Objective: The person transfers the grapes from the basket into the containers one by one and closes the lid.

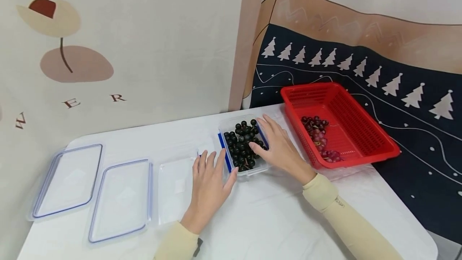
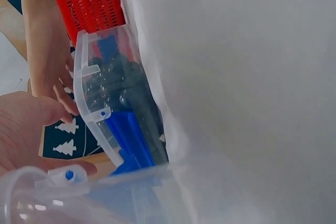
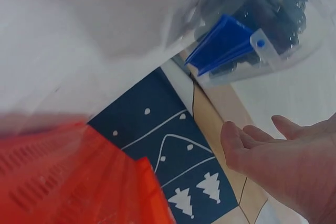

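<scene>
Two hands [image 1: 211,177] [image 1: 279,145], one box [image 1: 249,173] of grapes [image 1: 242,145], one basket [image 1: 353,123]

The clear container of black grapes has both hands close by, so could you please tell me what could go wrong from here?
The right hand reaches over the black grapes, so its thumb might press and bruise some. In the head view, the left hand sits between the filled container and a second clear container, so a sideways move could bump either.
</scene>
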`<action>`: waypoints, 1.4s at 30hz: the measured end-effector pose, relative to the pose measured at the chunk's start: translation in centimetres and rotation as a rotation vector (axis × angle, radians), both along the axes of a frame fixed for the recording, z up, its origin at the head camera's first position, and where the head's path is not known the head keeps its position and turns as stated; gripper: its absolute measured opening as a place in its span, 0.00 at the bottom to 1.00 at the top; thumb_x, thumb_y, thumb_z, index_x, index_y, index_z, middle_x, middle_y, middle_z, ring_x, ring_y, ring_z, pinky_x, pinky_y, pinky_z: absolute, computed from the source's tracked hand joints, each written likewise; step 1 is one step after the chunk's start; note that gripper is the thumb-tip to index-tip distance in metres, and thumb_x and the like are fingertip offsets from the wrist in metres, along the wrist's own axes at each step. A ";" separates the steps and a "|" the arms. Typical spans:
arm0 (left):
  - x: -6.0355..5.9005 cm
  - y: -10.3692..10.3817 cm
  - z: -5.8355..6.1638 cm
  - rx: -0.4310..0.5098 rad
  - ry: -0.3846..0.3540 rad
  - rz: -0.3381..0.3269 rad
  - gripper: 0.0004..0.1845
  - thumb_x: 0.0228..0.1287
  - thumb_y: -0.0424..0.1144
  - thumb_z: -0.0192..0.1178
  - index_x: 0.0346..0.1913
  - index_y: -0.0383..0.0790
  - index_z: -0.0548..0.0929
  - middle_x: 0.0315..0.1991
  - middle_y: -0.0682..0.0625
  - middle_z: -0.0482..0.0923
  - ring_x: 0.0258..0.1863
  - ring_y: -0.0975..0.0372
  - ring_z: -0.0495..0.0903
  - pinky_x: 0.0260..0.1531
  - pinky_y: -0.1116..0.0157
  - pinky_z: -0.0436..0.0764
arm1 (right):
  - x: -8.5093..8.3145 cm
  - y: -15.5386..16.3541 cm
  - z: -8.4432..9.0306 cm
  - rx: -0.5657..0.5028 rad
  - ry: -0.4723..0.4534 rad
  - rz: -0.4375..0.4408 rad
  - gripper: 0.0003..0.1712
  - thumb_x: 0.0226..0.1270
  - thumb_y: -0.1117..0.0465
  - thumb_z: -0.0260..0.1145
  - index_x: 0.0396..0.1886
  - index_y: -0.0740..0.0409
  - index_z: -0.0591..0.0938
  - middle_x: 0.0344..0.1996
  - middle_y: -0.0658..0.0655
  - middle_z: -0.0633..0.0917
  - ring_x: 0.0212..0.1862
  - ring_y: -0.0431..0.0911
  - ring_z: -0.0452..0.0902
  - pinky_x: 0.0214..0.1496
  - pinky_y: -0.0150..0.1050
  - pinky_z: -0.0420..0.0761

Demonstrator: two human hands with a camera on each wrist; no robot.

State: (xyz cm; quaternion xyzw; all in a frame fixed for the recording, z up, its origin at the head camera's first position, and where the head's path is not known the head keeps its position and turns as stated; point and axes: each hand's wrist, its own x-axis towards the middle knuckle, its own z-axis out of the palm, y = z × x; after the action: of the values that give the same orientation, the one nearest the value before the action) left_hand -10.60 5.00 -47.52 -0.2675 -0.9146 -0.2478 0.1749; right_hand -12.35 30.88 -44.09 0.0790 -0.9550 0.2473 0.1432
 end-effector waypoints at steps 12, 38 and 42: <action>0.5 -1.2 0.3 -0.025 -0.008 0.023 0.38 0.78 0.55 0.66 0.76 0.30 0.76 0.72 0.25 0.71 0.77 0.30 0.63 0.74 0.35 0.64 | 1.0 2.2 1.0 0.004 -0.035 -0.049 0.49 0.77 0.38 0.68 0.87 0.56 0.64 0.86 0.65 0.57 0.84 0.67 0.53 0.76 0.79 0.55; 1.5 -4.9 0.1 -0.079 0.058 0.096 0.43 0.72 0.56 0.70 0.76 0.27 0.74 0.71 0.26 0.72 0.74 0.30 0.66 0.67 0.34 0.71 | 2.5 7.6 2.3 -0.112 -0.004 -0.094 0.43 0.81 0.48 0.66 0.86 0.60 0.63 0.86 0.65 0.55 0.82 0.66 0.54 0.71 0.81 0.61; 1.7 -5.5 0.2 -0.102 0.035 0.118 0.45 0.70 0.59 0.70 0.76 0.27 0.74 0.71 0.25 0.71 0.75 0.30 0.65 0.68 0.34 0.70 | 2.5 8.0 2.3 -0.115 -0.006 -0.103 0.43 0.82 0.47 0.65 0.86 0.59 0.63 0.86 0.65 0.55 0.81 0.68 0.55 0.69 0.83 0.63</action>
State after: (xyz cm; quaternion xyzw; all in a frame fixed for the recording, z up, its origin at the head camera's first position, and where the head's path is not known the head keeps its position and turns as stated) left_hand -8.87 -0.50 -47.28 -0.2262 -0.9369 -0.1856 0.1914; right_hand -9.84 38.87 -41.79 0.0206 -0.9424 0.2944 0.1574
